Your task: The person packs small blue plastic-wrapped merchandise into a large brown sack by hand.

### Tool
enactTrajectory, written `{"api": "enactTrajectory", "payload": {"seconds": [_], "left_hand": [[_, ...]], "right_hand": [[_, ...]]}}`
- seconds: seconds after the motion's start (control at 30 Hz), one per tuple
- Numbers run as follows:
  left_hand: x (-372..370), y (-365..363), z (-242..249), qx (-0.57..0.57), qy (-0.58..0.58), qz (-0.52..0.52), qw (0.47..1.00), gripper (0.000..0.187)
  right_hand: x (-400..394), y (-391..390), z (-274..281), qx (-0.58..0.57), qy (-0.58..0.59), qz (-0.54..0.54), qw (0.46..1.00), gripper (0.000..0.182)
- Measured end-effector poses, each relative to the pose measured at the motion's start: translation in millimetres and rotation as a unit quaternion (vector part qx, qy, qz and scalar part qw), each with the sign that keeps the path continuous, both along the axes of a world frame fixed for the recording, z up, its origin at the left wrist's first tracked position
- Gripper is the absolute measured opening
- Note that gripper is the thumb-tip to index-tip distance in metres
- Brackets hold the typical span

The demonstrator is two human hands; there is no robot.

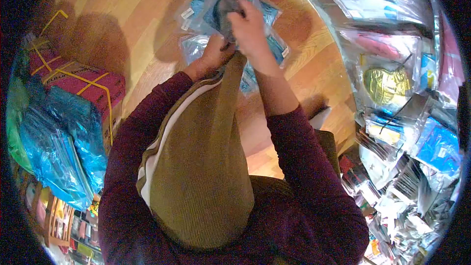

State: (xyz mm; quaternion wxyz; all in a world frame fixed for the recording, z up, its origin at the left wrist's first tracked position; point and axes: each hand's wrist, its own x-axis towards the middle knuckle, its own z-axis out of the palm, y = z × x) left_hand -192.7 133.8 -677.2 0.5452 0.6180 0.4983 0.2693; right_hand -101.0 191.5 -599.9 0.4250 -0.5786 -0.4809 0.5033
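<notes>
Both hands are over a loose pile of clear plastic packets with blue contents [196,6] on the wooden floor. My right hand [248,27] has its fingers bent around a dark grey, blurred item [226,13]. Lower and to the left, my left hand [216,53] is closed near the bottom end of that item, by a small dark thing I cannot make out. An olive-brown ribbed cloth with a white edge [201,176] spreads over the lap and narrows up toward the hands.
A dark pink box with yellow straps [86,81] stands at the left, beside blue plastic bags [54,142]. Clear packets, one with a gold item [385,84], lie along the right. Many small packets are heaped at the lower right [407,216].
</notes>
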Motion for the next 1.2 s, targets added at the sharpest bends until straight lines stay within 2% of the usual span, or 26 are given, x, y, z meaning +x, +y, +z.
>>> {"api": "enactTrajectory", "payload": {"seconds": [0.03, 0.07, 0.1, 0.17, 0.27, 0.33, 0.37, 0.4, 0.43, 0.5, 0.53, 0.6, 0.67, 0.7, 0.77, 0.83, 0.9, 0.93, 0.97, 1.0, 1.03, 1.1, 1.13, 1.2], "left_hand": [[16, -6, -19, -0.009, -0.120, 0.118, 0.986, 0.016], [24, -7, -29, -0.016, -0.236, 0.232, 0.943, 0.021], [22, -5, -28, -0.013, -0.234, 0.232, 0.944, 0.021], [15, -2, -26, 0.000, -0.173, 0.174, 0.969, 0.020], [6, -3, -20, 0.008, -0.084, 0.082, 0.993, 0.019], [3, 0, -11, 0.015, -0.029, 0.022, 0.999, 0.018], [2, 2, -5, 0.019, 0.000, -0.009, 1.000, 0.018], [-2, 3, 17, 0.114, 0.045, -0.018, 0.992, 0.014], [-2, 2, 13, 0.114, 0.046, -0.017, 0.992, 0.014], [-3, 0, 4, -0.027, -0.021, 0.004, 0.999, 0.012], [-5, 0, 6, -0.028, -0.021, 0.006, 0.999, 0.012], [-6, 2, 11, 0.103, 0.011, -0.010, 0.995, 0.010], [-6, 1, 14, 0.094, -0.003, 0.006, 0.996, 0.010], [-6, 0, 15, 0.087, -0.014, 0.020, 0.996, 0.010], [-8, 0, 13, 0.082, -0.017, 0.019, 0.996, 0.010], [-9, 0, 7, 0.080, -0.014, 0.024, 0.996, 0.011], [-10, -5, -5, 0.102, -0.005, 0.060, 0.993, 0.006], [-7, -6, -5, 0.102, -0.004, 0.061, 0.993, 0.006], [-2, -4, -4, 0.095, -0.100, 0.131, 0.982, 0.005], [1, -4, -4, 0.086, -0.196, 0.198, 0.957, 0.007], [-3, -6, -8, 0.084, -0.195, 0.197, 0.957, 0.007], [-11, -5, -10, 0.024, -0.017, 0.126, 0.992, 0.011], [-10, -5, -7, 0.023, -0.018, 0.123, 0.992, 0.011], [-8, -4, 1, -0.084, -0.003, 0.165, 0.983, 0.015]], "right_hand": [[-11, -5, 8, 0.040, -0.095, 0.037, 0.994, 0.031], [-19, -7, 11, 0.081, -0.189, 0.074, 0.976, 0.032], [-23, -7, 8, 0.084, -0.187, 0.073, 0.976, 0.032], [-30, -7, 2, 0.138, -0.278, 0.100, 0.945, 0.030], [-26, 6, 16, 0.097, -0.357, 0.129, 0.920, 0.024], [-15, 25, 7, 0.105, -0.438, 0.148, 0.880, 0.024], [-9, 36, -1, 0.104, -0.439, 0.148, 0.880, 0.024], [-3, 47, -5, 0.103, -0.470, 0.140, 0.865, 0.023], [3, 54, -3, 0.102, -0.501, 0.131, 0.850, 0.023], [21, 69, 5, 0.035, -0.517, 0.059, 0.853, 0.023], [33, 78, 6, 0.075, -0.498, 0.019, 0.864, 0.023], [49, 91, 15, 0.115, -0.479, -0.018, 0.870, 0.022], [57, 86, 38, 0.071, -0.416, -0.139, 0.896, 0.025], [58, 77, 43, 0.070, -0.419, -0.140, 0.894, 0.025], [54, 59, 46, 0.293, -0.385, -0.086, 0.871, 0.022], [46, 30, 13, 0.374, -0.373, -0.018, 0.849, 0.021], [40, -15, -13, 0.213, -0.360, 0.100, 0.903, 0.025], [46, -35, -28, 0.151, -0.363, 0.139, 0.909, 0.027], [53, -50, -40, 0.088, -0.364, 0.178, 0.910, 0.029], [58, -64, -44, 0.087, -0.362, 0.179, 0.911, 0.029], [64, -78, -45, 0.096, -0.347, 0.191, 0.913, 0.028], [81, -86, -46, 0.103, -0.334, 0.199, 0.916, 0.027], [92, -85, -46, 0.075, -0.334, 0.170, 0.924, 0.029], [108, -79, -44, 0.046, -0.334, 0.137, 0.931, 0.032]]}}
